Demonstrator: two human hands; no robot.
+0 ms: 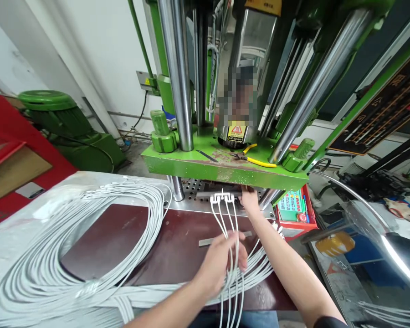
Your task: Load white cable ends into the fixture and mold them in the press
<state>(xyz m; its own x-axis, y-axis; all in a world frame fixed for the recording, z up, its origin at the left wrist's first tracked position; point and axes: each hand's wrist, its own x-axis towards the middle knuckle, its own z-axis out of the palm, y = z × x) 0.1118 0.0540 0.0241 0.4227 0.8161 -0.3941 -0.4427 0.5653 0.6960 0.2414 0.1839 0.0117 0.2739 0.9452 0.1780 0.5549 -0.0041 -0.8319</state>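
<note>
Several white cables run down from a row of white moulded connectors at the front of the press opening. My left hand is closed around these cables, a little below the connectors. Just right of the connectors, my right hand reaches under the green press plate; its fingers are partly hidden there, and what they touch cannot be made out. Beneath my hands lies a dark red board with a flat metal strip on it.
A large coil of white cable lies on the left. Yellow-handled pliers rest on the green plate, between steel columns. At the right are a button panel and a flexible lamp arm.
</note>
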